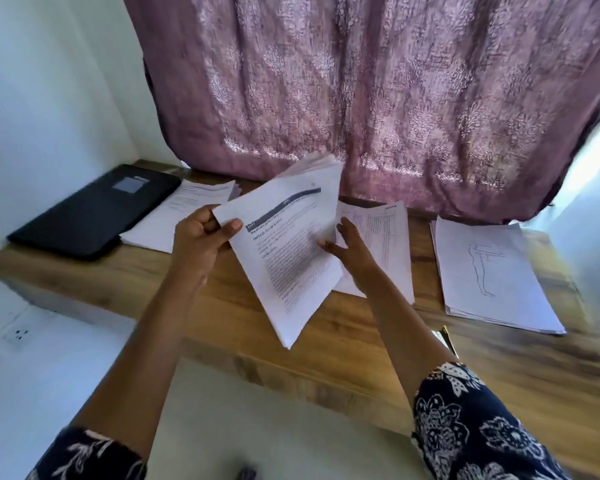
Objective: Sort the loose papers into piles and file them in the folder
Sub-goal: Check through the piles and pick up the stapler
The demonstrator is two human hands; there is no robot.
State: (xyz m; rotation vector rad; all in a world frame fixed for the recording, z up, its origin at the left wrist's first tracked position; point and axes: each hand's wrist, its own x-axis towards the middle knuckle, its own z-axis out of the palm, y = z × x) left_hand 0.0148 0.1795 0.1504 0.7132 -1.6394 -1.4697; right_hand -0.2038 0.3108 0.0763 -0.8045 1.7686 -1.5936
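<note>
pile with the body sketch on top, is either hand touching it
No, the sketch pile lies apart; left hand and right hand handle another stack.

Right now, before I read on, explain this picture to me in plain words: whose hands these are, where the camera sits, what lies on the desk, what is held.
No machine here: a person works with bare hands, filmed by one wide-angle camera on their head, looking forward and down. The left hand grips a corner of a thick stack of white printed sheets, held tilted above the brown wooden table. The right hand touches the stack's right edge with straight fingers. On the table lie, left to right, a flat black folder, a white pile of text pages, a pile with a printed table, partly behind the held stack, and a pile topped by a line drawing of a body. A patterned mauve curtain hangs behind.
</note>
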